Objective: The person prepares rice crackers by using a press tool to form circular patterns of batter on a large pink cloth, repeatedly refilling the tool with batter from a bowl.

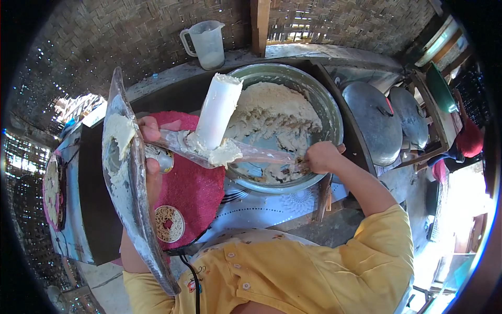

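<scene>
My left hand point(152, 133) grips a long, dough-smeared wooden board point(137, 196), tilted up on edge. A metal can point(160, 157) sticks out from its right side. A wooden bar point(266, 155) with a white cylinder point(219, 110) standing from its middle spans between my hands; its left end lies by my left fingers. Pale dough clings around the cylinder's base. My right hand point(323, 157) is closed around the bar's right end, over the near rim of a large basin point(340, 129). Inside the basin lies a mass of pale dough point(274, 104).
A pink round mat point(192, 196) holds a disc of thin strands point(170, 223). A plastic measuring jug point(208, 45) stands on the ledge behind. Lidded metal pots point(372, 121) are at right, a dark box side point(100, 196) at left. A stick point(322, 198) lies below the basin.
</scene>
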`<action>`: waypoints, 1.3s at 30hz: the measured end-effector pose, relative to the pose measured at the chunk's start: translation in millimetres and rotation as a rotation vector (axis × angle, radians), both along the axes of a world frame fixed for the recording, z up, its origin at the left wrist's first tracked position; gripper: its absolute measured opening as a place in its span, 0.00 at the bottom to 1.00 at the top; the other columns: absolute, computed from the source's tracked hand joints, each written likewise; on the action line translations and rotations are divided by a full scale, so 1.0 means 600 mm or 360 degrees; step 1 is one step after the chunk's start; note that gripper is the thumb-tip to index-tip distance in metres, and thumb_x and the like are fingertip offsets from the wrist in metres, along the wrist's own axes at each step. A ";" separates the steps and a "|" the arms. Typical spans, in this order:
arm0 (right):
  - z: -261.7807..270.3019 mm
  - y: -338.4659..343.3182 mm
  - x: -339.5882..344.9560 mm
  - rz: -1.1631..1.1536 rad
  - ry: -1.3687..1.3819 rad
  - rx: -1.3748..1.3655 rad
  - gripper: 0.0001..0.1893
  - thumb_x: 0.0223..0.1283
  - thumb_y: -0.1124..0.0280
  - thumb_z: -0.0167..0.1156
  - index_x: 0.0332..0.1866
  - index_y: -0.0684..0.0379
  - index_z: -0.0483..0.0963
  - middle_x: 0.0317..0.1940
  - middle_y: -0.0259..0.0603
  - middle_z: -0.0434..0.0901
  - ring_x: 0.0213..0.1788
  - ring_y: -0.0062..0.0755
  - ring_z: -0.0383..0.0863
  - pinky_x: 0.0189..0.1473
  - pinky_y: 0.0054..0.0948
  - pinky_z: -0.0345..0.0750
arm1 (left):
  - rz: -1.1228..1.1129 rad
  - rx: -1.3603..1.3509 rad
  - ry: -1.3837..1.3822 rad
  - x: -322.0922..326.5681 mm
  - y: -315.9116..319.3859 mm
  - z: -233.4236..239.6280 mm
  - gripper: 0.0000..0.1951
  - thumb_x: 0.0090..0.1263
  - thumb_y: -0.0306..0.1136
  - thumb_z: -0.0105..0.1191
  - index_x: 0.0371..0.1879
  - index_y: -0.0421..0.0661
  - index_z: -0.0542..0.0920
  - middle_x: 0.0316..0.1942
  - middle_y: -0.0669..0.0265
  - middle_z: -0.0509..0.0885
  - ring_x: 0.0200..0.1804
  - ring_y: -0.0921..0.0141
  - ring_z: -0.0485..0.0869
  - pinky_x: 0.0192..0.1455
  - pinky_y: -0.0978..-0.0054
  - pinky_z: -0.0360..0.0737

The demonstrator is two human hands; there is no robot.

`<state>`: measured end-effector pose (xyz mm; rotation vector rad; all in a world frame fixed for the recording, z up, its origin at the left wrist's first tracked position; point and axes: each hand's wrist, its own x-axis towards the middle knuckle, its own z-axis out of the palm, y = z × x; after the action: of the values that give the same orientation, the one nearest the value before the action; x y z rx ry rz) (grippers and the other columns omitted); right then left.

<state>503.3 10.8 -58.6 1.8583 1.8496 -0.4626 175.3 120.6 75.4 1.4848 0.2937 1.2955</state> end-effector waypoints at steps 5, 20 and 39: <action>0.013 0.001 -0.022 -0.0070 0.0089 0.0172 0.10 0.46 0.60 0.56 0.27 0.53 0.79 0.25 0.45 0.78 0.33 0.45 0.79 0.35 0.41 0.74 | 0.0073 0.0158 -0.0058 0.001 -0.001 -0.015 0.22 0.53 0.36 0.62 0.44 0.43 0.71 0.38 0.68 0.71 0.42 0.70 0.76 0.52 0.60 0.75; 0.190 -0.071 0.072 -0.0377 0.0729 0.0817 0.12 0.46 0.61 0.60 0.33 0.56 0.80 0.26 0.42 0.80 0.29 0.34 0.79 0.32 0.31 0.72 | -0.0269 -0.0836 0.0371 -0.034 0.044 -0.053 0.12 0.56 0.26 0.58 0.39 0.45 0.73 0.34 0.65 0.77 0.30 0.74 0.78 0.31 0.77 0.78; 0.470 -0.007 -0.036 0.0894 0.0151 0.1474 0.10 0.37 0.65 0.63 0.28 0.55 0.78 0.18 0.35 0.71 0.26 0.36 0.73 0.29 0.32 0.68 | -0.0198 0.0515 0.1349 0.122 0.014 -0.067 0.30 0.54 0.51 0.51 0.56 0.53 0.68 0.51 0.57 0.75 0.52 0.58 0.74 0.53 0.68 0.70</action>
<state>481.5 6.4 223.4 1.6474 2.7966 0.6155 248.4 129.2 35.0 2.2475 0.5399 0.5646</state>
